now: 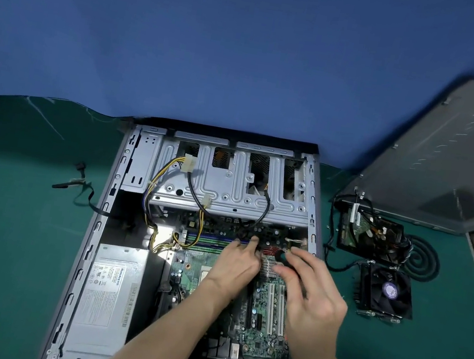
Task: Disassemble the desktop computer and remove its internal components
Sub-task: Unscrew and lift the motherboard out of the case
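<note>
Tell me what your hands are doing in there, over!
Left hand, right hand over board, fingers at cables near its far edge; grip unclear. Power supply in case. Fan, drive out on mat.

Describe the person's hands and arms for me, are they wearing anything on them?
Nothing worn that shows. The left hand and right hand are bare, without gloves, rings, watch or wristband. Both forearms are uncovered down to the frame's edge, with no sleeves in view.
</note>
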Available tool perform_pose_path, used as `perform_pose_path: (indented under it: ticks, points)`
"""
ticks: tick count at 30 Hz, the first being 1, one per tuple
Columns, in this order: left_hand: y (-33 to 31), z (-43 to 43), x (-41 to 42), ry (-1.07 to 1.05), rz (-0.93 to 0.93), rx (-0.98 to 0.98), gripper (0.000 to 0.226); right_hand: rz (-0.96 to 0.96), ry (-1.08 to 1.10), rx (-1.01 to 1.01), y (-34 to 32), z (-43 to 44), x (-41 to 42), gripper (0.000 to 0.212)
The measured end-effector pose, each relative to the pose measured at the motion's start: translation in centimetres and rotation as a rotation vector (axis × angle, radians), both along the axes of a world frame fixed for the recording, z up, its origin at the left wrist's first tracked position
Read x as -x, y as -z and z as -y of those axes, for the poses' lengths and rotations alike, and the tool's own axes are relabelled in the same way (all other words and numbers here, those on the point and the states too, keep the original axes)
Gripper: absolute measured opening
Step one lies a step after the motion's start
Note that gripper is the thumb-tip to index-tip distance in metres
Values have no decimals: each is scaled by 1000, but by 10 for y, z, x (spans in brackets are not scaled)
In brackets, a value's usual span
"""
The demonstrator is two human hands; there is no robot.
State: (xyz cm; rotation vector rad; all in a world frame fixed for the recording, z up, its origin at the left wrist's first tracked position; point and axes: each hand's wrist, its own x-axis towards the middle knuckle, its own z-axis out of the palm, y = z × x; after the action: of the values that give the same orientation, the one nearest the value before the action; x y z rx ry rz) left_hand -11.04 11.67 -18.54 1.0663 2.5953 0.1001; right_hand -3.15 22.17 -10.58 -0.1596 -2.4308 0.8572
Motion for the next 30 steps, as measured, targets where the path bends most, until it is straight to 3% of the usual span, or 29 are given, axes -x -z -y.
perform_pose_path:
  ticks: [4, 13, 19, 21, 24, 27, 30]
  points:
    - [-2, 4, -1, -30, 7, 4, 32, -2, 30, -49, -2, 5, -1, 25]
    - [3, -11, 5, 24, -61, 35, 40, -7, 34, -59, -3, -1, 0, 14]
    - [-2, -9, 0, -27, 21, 3, 51, -25, 56, -48, -5, -3, 2, 16]
    - [-10, -4, -4, -198, 156, -131, 49, -58, 87, -30, -12, -7, 5, 15]
    - [-32, 9, -7, -650, 514, -593, 7, -94, 202, 104, -31, -17, 13, 15]
    - [-60, 19, -6, -894, 905, -974, 19, -27, 328, 410, -52, -37, 24, 19]
    - [-93, 14, -3, -945, 1283, -1246, 28, 197, 198, 664, -66, -56, 31, 11]
